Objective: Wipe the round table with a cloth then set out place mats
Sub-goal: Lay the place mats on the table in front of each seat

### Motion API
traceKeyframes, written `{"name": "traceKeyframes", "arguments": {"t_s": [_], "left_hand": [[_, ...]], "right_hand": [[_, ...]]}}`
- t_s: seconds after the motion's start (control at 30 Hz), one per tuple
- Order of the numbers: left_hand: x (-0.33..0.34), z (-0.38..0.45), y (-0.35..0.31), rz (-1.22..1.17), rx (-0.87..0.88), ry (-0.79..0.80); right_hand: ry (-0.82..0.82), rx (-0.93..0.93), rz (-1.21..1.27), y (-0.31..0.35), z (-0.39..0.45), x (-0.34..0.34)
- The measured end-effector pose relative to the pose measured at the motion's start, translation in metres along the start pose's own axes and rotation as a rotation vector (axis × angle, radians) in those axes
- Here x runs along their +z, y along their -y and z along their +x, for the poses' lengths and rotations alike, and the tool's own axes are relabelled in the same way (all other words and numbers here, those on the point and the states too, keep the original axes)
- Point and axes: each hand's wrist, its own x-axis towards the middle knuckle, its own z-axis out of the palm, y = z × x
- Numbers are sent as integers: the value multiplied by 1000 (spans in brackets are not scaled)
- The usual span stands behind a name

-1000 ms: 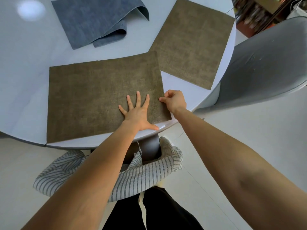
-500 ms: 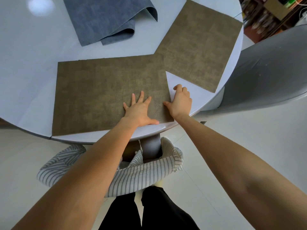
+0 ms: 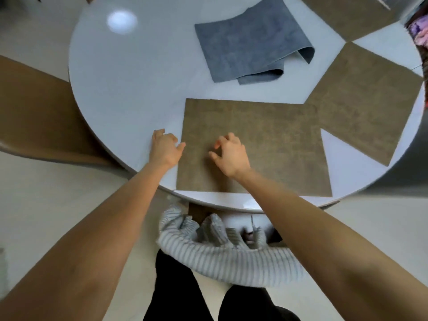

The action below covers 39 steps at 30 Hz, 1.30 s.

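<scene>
1. Pale floor surrounds a round white table (image 3: 129, 93) with a glossy top.
2. Three brown place mats show on it: the nearest mat (image 3: 266, 135) lies flat at the near edge, a second mat (image 3: 368, 107) sits angled to its right with their corners meeting, and a third mat (image 3: 342, 12) is cut off by the top of the view.
3. One grey-blue cloth (image 3: 245, 42) lies folded beyond the nearest mat, apart from it.
4. One left hand (image 3: 163, 148) rests on the bare tabletop at the nearest mat's left edge, fingers loosely bent, thumb touching that edge, grasping nothing.
5. One right hand (image 3: 230, 152) sits on the nearest mat's left part, fingers curled; whether it pinches the mat I cannot tell.
6. One brown chair seat (image 3: 39, 117) shows at left.
</scene>
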Motion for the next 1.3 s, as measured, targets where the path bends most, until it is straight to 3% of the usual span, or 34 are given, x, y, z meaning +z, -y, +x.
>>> {"name": "traceKeyframes", "arguments": {"t_s": [0.17,0.4,0.63,0.77,1.0,1.3], "left_hand": [[-16,46,19,-186,-19,157],[-13,74,25,-72,-82,188],[-18,76,15,-258,-159,162],[-17,78,18,-276,-181,205],[-5,80,22,-58,-133,261],[-3,77,15,-176,-154,220]], "right_hand": [[-32,175,-54,63,24,42],[-44,352,-7,88,16,75],[-101,454,19,103,26,91],[-103,476,52,105,28,95],[-107,455,50,103,29,99],[-126,465,51,102,34,97]]}}
